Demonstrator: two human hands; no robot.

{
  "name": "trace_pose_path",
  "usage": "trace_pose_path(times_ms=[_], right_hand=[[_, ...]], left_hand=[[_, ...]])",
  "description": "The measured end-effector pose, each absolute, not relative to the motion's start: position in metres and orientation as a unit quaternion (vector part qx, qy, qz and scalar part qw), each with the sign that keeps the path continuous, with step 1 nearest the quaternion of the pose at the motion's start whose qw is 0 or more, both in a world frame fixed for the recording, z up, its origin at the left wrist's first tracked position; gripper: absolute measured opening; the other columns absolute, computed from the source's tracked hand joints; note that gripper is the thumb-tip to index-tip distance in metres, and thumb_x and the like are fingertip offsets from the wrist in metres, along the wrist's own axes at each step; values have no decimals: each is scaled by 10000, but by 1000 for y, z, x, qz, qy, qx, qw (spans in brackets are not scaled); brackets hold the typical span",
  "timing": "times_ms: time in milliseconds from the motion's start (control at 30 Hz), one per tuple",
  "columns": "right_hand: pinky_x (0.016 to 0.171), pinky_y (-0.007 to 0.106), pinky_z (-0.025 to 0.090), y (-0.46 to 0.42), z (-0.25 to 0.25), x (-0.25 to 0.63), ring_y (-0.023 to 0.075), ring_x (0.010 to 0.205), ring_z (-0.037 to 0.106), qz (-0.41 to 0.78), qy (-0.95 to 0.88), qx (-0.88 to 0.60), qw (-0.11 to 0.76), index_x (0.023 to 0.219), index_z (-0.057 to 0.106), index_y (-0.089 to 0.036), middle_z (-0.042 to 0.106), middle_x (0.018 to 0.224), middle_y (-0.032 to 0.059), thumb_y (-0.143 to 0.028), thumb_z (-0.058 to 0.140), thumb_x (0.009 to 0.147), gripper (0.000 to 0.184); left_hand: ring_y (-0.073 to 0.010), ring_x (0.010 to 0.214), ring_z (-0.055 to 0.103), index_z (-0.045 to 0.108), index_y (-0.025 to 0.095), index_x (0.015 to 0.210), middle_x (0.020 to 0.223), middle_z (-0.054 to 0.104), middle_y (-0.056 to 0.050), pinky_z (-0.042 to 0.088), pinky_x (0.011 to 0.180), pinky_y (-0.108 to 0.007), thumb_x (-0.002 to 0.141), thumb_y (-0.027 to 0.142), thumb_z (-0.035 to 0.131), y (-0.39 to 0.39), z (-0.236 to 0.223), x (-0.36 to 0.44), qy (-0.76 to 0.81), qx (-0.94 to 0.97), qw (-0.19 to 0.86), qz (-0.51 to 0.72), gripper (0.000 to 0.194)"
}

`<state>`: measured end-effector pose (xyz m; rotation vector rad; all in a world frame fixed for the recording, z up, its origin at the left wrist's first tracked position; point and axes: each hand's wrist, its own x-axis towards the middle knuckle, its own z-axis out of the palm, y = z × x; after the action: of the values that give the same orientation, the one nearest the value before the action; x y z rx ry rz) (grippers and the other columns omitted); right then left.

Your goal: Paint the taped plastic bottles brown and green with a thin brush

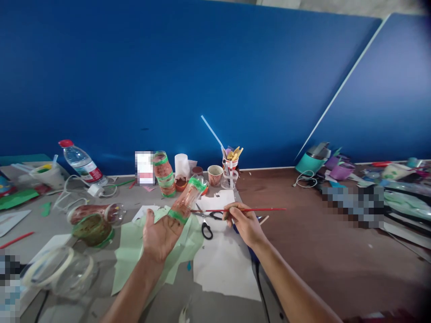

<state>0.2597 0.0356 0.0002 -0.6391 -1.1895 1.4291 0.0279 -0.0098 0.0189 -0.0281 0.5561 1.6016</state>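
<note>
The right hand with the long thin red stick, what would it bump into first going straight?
Probably the brown-smeared clear plastic bottle with green bands, resting on the left hand; the black-handled scissors seem lower, though depth is unclear.

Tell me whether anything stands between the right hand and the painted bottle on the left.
Nothing visible blocks the right hand from the painted bottle on the left hand; only the right's thin red stick spans the gap. The scissors appear to lie below, on paper.

A water bottle (81, 162) (red-capped) is beside a white charger (95, 190).
</note>
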Motion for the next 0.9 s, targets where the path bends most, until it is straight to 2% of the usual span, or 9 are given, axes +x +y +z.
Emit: trace_pose_path(times_ms=[133, 233, 433, 733, 900], right_hand=[[489, 257, 428, 36, 0, 260, 120, 511, 555, 614, -516, -260, 538, 836, 706, -167, 698, 668, 44, -375, 669, 829, 211], [482, 252, 421, 36, 2, 261, 116, 500, 550, 603, -500, -263, 563, 823, 709, -167, 689, 648, 33, -377, 672, 822, 213], [475, 251, 411, 35, 4, 260, 112, 482, 551, 617, -524, -262, 526, 803, 690, -162, 693, 646, 35, -369, 674, 816, 208], [495, 253, 423, 37, 5, 262, 113, 489, 558, 620, -507, -258, 541, 800, 694, -173, 689, 635, 26, -379, 686, 808, 206], [477, 258, 412, 37, 8, 263, 122, 484, 556, 625, -501, -270, 534, 791, 698, -172, 685, 623, 27, -389, 698, 786, 217]], left_hand=[[-353, 929, 724, 357, -46, 1416, 1034, 706, -295, 615, 739, -434, 956, 604, 302, -11, 26, 31, 280, -8, 651, 706, 799], [-347, 917, 728, 297, -63, 1442, 1015, 711, -292, 618, 741, -433, 957, 606, 294, -11, 28, 32, 282, -4, 650, 705, 826], [-351, 915, 730, 165, -94, 1479, 1025, 703, -322, 619, 725, -422, 946, 628, 299, -9, 20, 28, 271, 18, 658, 702, 907], [-392, 1145, 616, -20, -86, 1490, 1207, 600, -367, 552, 909, -494, 924, 661, 332, -7, 0, 19, 144, 63, 724, 672, 1001], [-386, 1177, 593, -40, -95, 1483, 1238, 572, -370, 532, 940, -499, 922, 665, 323, -6, -3, 19, 140, 73, 732, 662, 1012]])
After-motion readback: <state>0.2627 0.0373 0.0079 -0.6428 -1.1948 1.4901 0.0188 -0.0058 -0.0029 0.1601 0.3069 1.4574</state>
